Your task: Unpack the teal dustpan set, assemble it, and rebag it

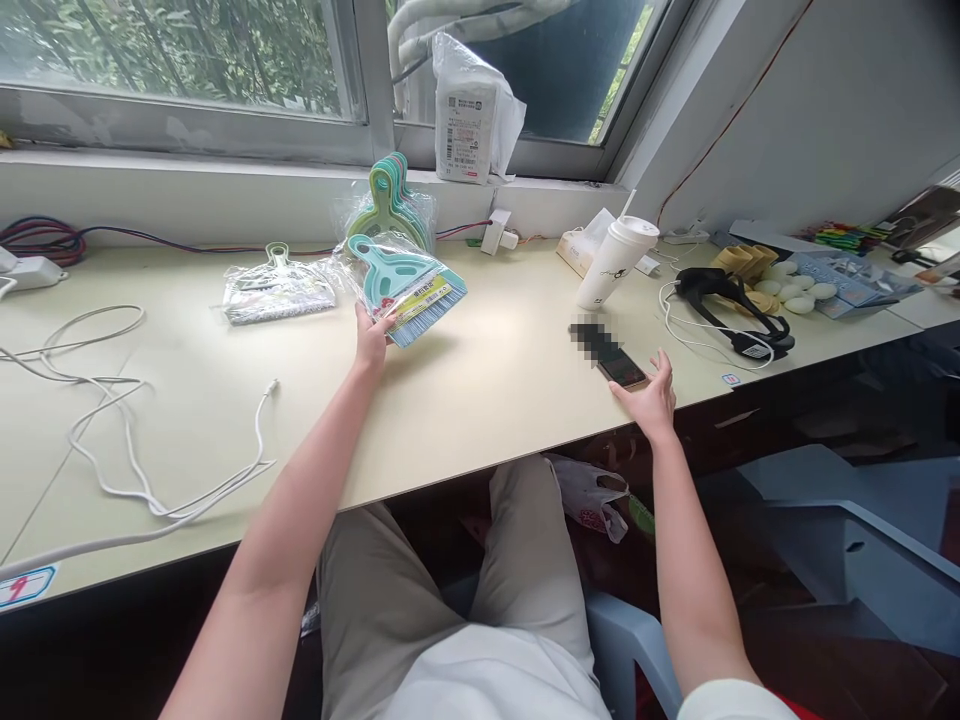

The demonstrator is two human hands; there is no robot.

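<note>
My left hand [372, 340] grips the lower left corner of a teal mini dustpan and brush set [409, 285] in clear plastic, with a yellow label and its bristles facing right. Behind it stand several similar dustpan sets [390, 200], green and teal, in plastic wrap. A wrapped set [277, 292] with a pale green handle lies to the left. At the table's front edge, my right hand [651, 398] has its fingers spread, the thumb at the near end of a black phone [621, 366] that lies flat. Part of the phone is blurred out.
White cables [142, 490] sprawl across the left of the table [480, 400]. A white lidded cup [616, 262] with a straw stands beyond the phone, beside a tissue box [581, 248]. Further right are a black headset [731, 310] and several pale balls [795, 285]. A wrapped package [465, 130] stands on the windowsill.
</note>
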